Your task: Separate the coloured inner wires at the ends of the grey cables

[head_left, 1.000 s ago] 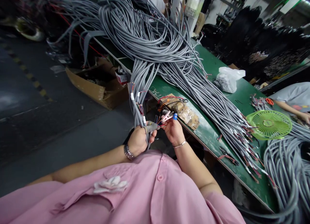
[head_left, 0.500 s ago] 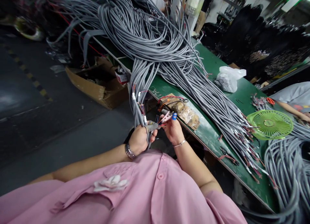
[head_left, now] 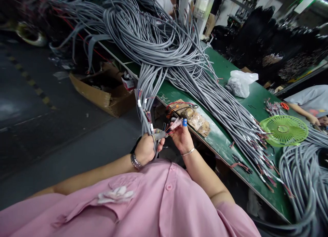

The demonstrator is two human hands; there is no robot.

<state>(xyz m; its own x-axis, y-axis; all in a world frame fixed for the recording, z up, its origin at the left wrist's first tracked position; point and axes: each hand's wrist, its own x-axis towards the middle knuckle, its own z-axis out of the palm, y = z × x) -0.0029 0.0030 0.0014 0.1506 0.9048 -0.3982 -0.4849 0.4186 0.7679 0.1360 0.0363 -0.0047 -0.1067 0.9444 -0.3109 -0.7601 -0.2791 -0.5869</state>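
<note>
My left hand [head_left: 146, 148], grey wrapping on its fingers, is closed around a few grey cables [head_left: 145, 122] that hang off the table edge. Thin coloured wires [head_left: 166, 128] fan out from the stripped cable end at its fingertips. Close on the right, my right hand [head_left: 183, 141] pinches a small pink tool [head_left: 176, 124] beside those wires; its exact kind is unclear. Blue tape wraps one of its fingertips. White sleeves [head_left: 151, 127] and more bare coloured wires show on the hanging cables above my left hand.
A green table [head_left: 217, 144] carries a large coil of grey cables [head_left: 153, 35]. At its edge sits a taped brown block [head_left: 198, 120]. Farther right are a green fan [head_left: 284, 130], a plastic bag [head_left: 239, 84] and a co-worker's arm [head_left: 304, 114]. A cardboard box [head_left: 102, 98] stands left below.
The pink tool in my right hand has turned, and its two spread parts now look closer together. My left hand keeps its grip on the cables. The view has shifted slightly.
</note>
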